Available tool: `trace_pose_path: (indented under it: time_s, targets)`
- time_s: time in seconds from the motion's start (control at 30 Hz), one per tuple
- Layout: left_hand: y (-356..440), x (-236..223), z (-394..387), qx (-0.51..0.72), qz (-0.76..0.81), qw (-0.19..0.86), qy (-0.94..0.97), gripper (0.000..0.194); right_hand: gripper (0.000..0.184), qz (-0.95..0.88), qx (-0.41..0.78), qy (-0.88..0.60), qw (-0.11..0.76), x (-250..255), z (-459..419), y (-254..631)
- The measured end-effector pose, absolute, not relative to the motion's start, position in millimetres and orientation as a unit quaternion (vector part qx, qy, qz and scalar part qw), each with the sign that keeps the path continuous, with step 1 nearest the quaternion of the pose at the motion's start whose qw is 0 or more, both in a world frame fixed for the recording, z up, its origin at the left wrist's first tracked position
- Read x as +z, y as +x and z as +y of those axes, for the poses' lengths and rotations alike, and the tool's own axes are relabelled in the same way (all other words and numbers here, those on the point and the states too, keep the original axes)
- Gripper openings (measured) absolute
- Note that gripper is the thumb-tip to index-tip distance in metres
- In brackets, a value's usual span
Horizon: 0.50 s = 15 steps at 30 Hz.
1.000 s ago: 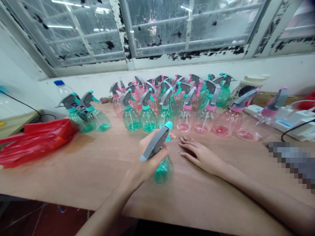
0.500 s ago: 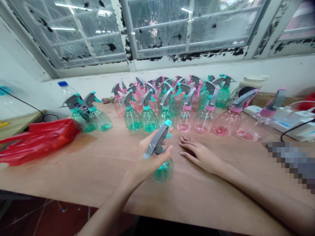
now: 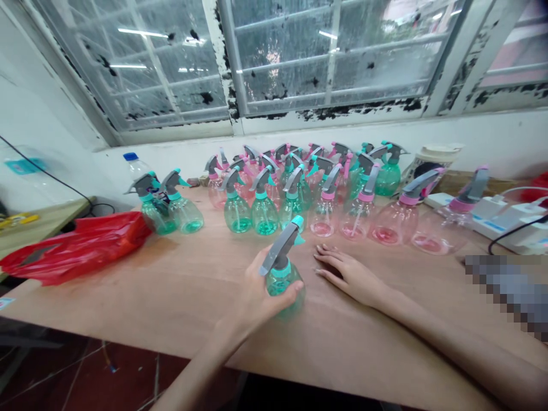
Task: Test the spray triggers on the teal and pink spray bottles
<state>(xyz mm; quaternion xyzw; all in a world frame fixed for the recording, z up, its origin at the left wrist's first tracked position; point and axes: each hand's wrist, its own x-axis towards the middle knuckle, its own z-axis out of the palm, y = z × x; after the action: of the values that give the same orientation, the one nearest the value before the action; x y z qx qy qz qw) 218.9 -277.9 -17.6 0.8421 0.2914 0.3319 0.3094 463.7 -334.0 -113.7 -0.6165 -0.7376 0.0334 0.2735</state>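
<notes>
My left hand (image 3: 257, 294) is wrapped round the body of a green spray bottle (image 3: 285, 278), which stands near the middle of the table. That bottle has a grey trigger head with a turquoise nozzle and collar; my fingers on its far side are hidden. Palm down on the wood, my right hand (image 3: 349, 277) lies with its fingers stretched out, just right of the bottle and holding nothing. Behind both hands runs a row of spray bottles, green ones (image 3: 265, 216) to the left and pink ones (image 3: 394, 222) to the right.
More spray bottles crowd against the wall. Two green bottles (image 3: 187, 214) stand apart at left, beside a red plastic bag (image 3: 85, 242) and a blue-capped bottle (image 3: 135, 165). White power adapters (image 3: 509, 220) with cables and a pixelated patch (image 3: 509, 285) are at right. The wooden table (image 3: 171, 302) has its front edge below.
My left hand has moved down from the trigger head to the bottle's body. The right hand stays in place. The camera view has shifted slightly.
</notes>
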Motion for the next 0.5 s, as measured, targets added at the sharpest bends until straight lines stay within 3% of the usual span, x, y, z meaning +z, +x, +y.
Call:
trace_pose_path:
  time_s: [0.3, 0.5]
  targets:
    - [182.1, -46.7, -291.4, 0.338, 0.314, 0.216, 0.861, 0.054, 0.029, -0.743, 0.021, -0.629, 0.229, -84.7, -331.8, 437.4]
    - [136.5, -54.8, -254.6, 0.392, 0.383, 0.131, 0.826, 0.047, 0.027, -0.742, 0.027, -0.615, 0.268, -42.3, -301.0, 405.3]
